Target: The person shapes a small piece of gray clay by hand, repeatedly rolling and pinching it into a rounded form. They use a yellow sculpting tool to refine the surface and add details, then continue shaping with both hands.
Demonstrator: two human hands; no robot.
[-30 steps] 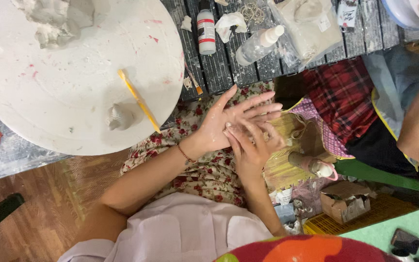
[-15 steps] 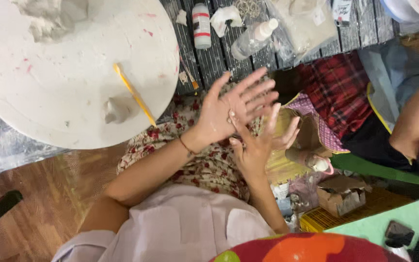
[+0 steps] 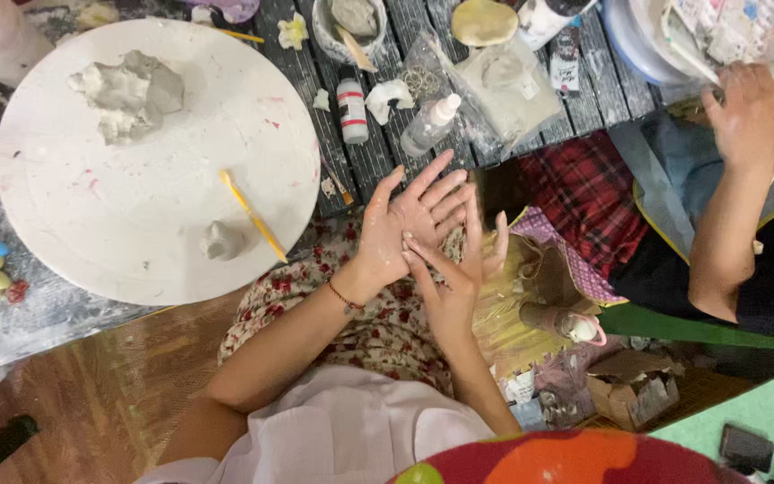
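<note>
The left hand (image 3: pixel 409 220) is spread wide open, palm up and smeared pale with clay, held over the flowered lap just off the edge of the worktop (image 3: pixel 378 152). The right hand (image 3: pixel 454 278) lies against it, fingers loose and empty, one fingertip pressing into the left palm. A second ago the two hands were pressed closer, fingers overlapping; now the right has slid down toward the heel of the left palm, so the rubbing goes on and the hands hold nothing. The work itself sits apart: the small clay piece (image 3: pixel 223 240) rests on the round white board (image 3: pixel 136 179), beside the yellow-handled tool (image 3: pixel 253 215), with a bigger clay lump (image 3: pixel 132 94) at the board's far side. A small bottle (image 3: pixel 429 125) and a red-and-white tube (image 3: pixel 351 109) lie on the slats nearby. At right, another person's hand (image 3: pixel 745 112) reaches to the worktop's edge.
</note>
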